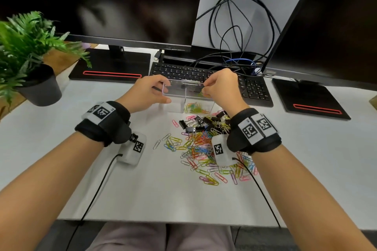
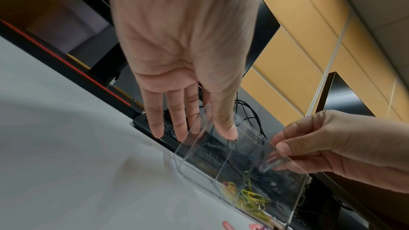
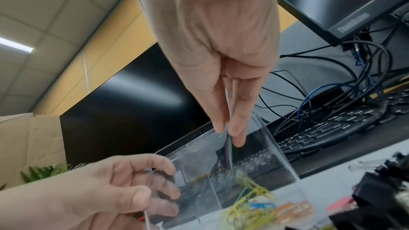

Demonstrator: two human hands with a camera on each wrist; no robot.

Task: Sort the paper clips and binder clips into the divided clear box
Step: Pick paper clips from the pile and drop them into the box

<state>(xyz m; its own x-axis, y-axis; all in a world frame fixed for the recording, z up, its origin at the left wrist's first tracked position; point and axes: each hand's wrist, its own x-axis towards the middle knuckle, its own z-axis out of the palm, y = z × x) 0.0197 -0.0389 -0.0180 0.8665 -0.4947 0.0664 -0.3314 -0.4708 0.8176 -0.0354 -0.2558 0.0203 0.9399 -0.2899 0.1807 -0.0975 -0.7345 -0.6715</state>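
Note:
The divided clear box (image 1: 179,99) stands on the grey desk in front of the keyboard. My left hand (image 1: 164,92) holds its left wall, thumb on one side (image 2: 229,132) and fingers on the other. Over the right compartment, my right hand (image 1: 203,87) pinches a few coloured paper clips (image 3: 229,146) between thumb and finger. Several coloured clips (image 1: 195,107) lie in that compartment; the left one looks empty. A loose pile of paper clips (image 1: 204,149) lies near me. Black binder clips (image 1: 206,122) sit between the pile and the box.
A black keyboard (image 1: 183,71) lies right behind the box, under tangled cables (image 1: 240,32). Two monitors stand on black bases (image 1: 110,67). A potted plant (image 1: 26,51) sits at the far left.

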